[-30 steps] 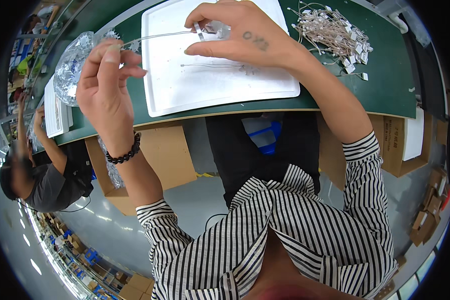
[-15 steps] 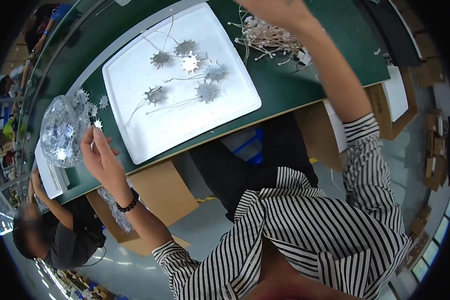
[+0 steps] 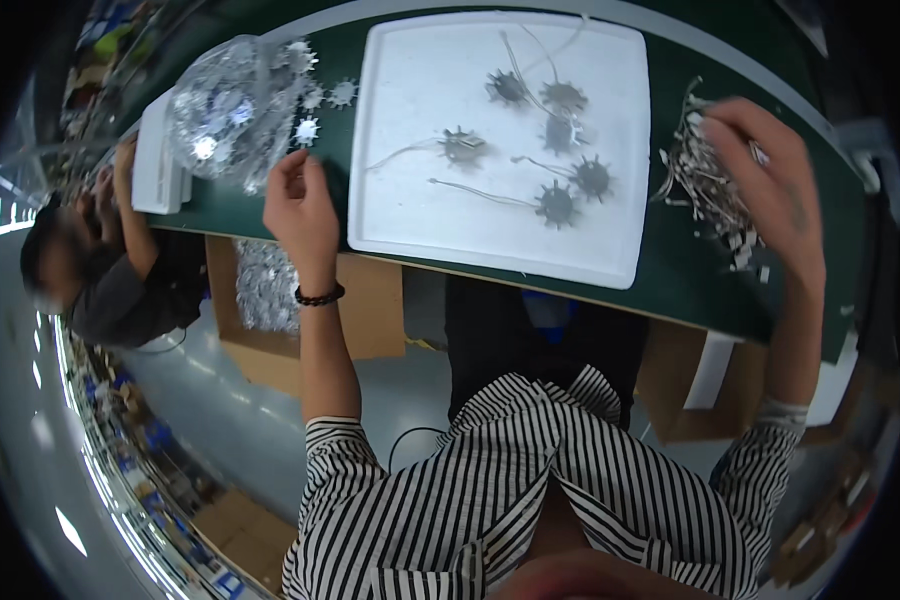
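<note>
Left hand (image 3: 303,215) is hovering by the near-left part of the desk (image 3: 685,290), fingers curling inward; cannot tell whether it is pinching anything. Its fingertips are pointing at a loose silver toothed disc (image 3: 307,131) just beyond them, with more loose discs (image 3: 342,93) lying farther back. Right hand (image 3: 778,185) is reaching over the pile of wires (image 3: 705,185) on the right of the desk, thumb and fingers bending down toward it and partly covering it; blurred, so cannot tell whether it is gripping a wire. White tray (image 3: 400,215) is sitting between the two hands, carrying six wired discs (image 3: 556,204): three are clustering toward the back, one is lying left of centre, two are lying close together toward the front right. Thin pale leads are trailing from them over the tray. Clear plastic bag (image 3: 220,110) full of silver pieces is resting left of the loose discs, next to a white stack (image 3: 158,165). Cardboard box (image 3: 370,305) is standing below the desk edge, holding shiny silver material (image 3: 267,288). Co-worker (image 3: 120,295) in dark clothing is sitting at far left.
</note>
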Demonstrator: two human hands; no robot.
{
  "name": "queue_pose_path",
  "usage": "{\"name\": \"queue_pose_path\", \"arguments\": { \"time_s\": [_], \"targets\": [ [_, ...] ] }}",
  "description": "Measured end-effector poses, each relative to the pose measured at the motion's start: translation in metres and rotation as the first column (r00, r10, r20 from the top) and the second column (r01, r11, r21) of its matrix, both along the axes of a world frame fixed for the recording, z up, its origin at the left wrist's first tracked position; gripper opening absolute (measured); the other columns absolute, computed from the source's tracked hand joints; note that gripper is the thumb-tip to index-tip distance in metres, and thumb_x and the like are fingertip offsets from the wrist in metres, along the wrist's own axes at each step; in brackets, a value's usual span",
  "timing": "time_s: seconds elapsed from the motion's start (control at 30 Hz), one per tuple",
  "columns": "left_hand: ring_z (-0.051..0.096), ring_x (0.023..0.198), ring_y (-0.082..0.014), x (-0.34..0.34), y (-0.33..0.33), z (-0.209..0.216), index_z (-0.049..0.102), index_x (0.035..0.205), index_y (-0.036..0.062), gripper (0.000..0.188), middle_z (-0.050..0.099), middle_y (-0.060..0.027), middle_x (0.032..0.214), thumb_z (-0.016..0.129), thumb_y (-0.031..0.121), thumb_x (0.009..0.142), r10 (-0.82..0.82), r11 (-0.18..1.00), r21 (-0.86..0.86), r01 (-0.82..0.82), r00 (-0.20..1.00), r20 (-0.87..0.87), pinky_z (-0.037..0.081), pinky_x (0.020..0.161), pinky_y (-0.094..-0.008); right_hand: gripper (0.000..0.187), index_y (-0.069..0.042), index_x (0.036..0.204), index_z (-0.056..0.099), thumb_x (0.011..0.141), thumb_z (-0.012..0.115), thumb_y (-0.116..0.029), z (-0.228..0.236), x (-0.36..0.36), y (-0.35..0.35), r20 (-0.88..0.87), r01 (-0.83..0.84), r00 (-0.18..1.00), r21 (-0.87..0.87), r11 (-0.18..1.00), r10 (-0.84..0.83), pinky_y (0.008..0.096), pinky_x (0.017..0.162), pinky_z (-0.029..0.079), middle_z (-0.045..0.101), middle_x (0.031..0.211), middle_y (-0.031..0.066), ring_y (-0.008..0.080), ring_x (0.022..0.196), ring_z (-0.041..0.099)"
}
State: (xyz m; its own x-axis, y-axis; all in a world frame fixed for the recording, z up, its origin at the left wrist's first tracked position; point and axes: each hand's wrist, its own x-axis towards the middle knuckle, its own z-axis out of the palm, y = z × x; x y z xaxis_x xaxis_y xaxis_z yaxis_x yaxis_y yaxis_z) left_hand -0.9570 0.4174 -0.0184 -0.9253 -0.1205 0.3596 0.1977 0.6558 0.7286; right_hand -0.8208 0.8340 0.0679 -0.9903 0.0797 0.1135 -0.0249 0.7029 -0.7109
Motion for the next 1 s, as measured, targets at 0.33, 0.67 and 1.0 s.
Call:
{"name": "queue_pose_path", "arguments": {
  "time_s": [0.33,0.67,1.0],
  "targets": [
    [0.066,0.090,-0.0292,-0.028,0.001,-0.021,0.069,0.125,0.0150,0.038,0.062,-0.0104,0.118,0.066,0.038,0.095,-0.030,0.764,-0.643,-0.060,0.991,-0.128,0.053,0.075,-0.0387,0.021,-0.004,0.110,0.074,0.101,0.063,-0.019,0.017,0.013,0.020,-0.268,0.289,0.788,-0.633,0.718,-0.554,0.0240,0.089,0.050,0.076,0.090,0.0046,0.0123,0.086,0.067],
    [0.060,0.077,-0.0182,-0.015,0.018,0.000,0.071,0.109,0.0032,0.030,0.068,-0.0074,0.095,0.068,0.031,0.097,-0.120,0.940,-0.320,0.114,0.993,0.002,0.049,0.070,-0.0328,0.017,0.003,0.102,0.069,0.100,0.061,-0.012,0.017,0.026,-0.016,-0.149,0.297,0.929,-0.244,0.923,-0.338,0.0235,0.068,0.049,0.070,0.082,0.0063,0.0126,0.072,0.062],
    [0.063,0.082,-0.0140,-0.005,-0.014,0.000,0.071,0.109,-0.0008,0.034,0.072,-0.0090,0.097,0.069,0.032,0.098,-0.064,0.981,0.190,0.046,0.994,0.089,0.052,0.068,-0.0268,0.016,-0.001,0.106,0.064,0.104,0.058,-0.015,0.044,-0.056,-0.078,-0.430,-0.082,0.817,-0.746,0.661,-0.384,0.0266,0.072,0.056,0.068,0.077,0.0077,0.0168,0.073,0.066]
  ]
}}
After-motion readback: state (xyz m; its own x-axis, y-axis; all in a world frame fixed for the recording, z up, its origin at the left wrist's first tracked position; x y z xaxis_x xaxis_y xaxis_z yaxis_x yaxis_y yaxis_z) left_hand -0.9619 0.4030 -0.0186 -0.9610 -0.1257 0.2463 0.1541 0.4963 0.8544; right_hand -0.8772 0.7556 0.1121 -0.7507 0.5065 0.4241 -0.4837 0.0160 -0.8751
